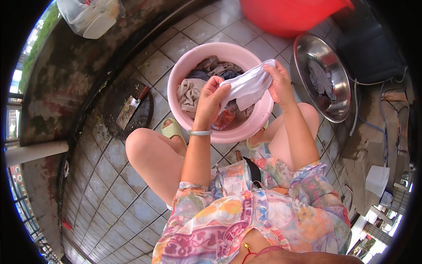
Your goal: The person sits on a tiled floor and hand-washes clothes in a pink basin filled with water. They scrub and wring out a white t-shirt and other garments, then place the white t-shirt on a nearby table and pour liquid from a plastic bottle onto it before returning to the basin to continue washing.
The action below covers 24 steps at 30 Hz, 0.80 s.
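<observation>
A white cloth garment (248, 83) is stretched between my two hands, above a pink plastic basin (179, 67). My left hand (213, 95) grips its near end, and my right hand (279, 81) pinches the far upper end. One flap of the cloth hangs down between them. Inside the basin lie a beige cloth (190, 94), dark and brownish clothes (216, 67), and a reddish patterned item (225, 118) partly covered by my left hand and the white cloth. What the white garment is exactly, I cannot tell.
A steel basin (343, 82) holding a grey cloth (320, 79) stands tilted at right. Beyond is a red tub (283, 19). At left, a cleaver (132, 107) rests on a round dark chopping board (113, 99). A plastic bag (89, 16) sits on the wall ledge; a pipe (38, 153) crosses below.
</observation>
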Motion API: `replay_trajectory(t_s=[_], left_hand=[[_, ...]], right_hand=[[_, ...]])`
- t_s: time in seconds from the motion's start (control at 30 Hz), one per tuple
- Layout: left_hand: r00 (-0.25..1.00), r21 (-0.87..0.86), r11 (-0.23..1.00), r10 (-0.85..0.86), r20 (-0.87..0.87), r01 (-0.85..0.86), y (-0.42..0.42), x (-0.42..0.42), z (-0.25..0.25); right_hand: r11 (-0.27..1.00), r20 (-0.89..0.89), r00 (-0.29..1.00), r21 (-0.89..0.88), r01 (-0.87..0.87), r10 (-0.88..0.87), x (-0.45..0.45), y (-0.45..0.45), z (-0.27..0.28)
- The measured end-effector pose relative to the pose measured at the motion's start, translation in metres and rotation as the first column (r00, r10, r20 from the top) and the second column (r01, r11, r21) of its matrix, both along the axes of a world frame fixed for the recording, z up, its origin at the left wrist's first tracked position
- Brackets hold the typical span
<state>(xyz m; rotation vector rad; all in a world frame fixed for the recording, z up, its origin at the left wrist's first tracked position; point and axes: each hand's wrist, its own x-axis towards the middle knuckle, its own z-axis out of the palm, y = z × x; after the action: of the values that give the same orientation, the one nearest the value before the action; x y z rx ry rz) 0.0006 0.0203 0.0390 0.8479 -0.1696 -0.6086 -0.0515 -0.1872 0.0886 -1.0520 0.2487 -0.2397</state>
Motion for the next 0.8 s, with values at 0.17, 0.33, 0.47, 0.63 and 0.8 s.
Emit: replay_trajectory(t_s=[0.17,0.33,0.47,0.63,0.8], left_hand=[[0.982,0.085,0.987,0.147,-0.116,-0.137,-0.023,-0.013,-0.002],[0.834,0.121,0.936,0.349,-0.428,-0.329,-0.037,-0.011,-0.036],[0.971,-0.683,0.725,-0.092,-0.221,-0.086,-0.006,-0.008,-0.111],[0.832,0.050,0.922,0.370,-0.413,-0.384,-0.054,-0.038,-0.049],[0.943,-0.658,0.704,0.050,-0.328,-0.266,-0.003,-0.019,-0.105]], right_hand=[[0.989,-0.062,0.992,0.093,0.114,-0.108,0.007,0.018,-0.010],[0.970,-0.131,0.990,-0.230,-0.080,0.051,-0.001,0.071,-0.015],[0.283,0.271,0.918,-0.941,0.188,0.289,-0.014,0.146,-0.029],[0.251,0.074,0.995,-0.964,0.088,-0.063,0.038,0.092,-0.052],[0.367,0.198,0.964,-0.922,0.121,0.180,0.012,0.156,-0.027]])
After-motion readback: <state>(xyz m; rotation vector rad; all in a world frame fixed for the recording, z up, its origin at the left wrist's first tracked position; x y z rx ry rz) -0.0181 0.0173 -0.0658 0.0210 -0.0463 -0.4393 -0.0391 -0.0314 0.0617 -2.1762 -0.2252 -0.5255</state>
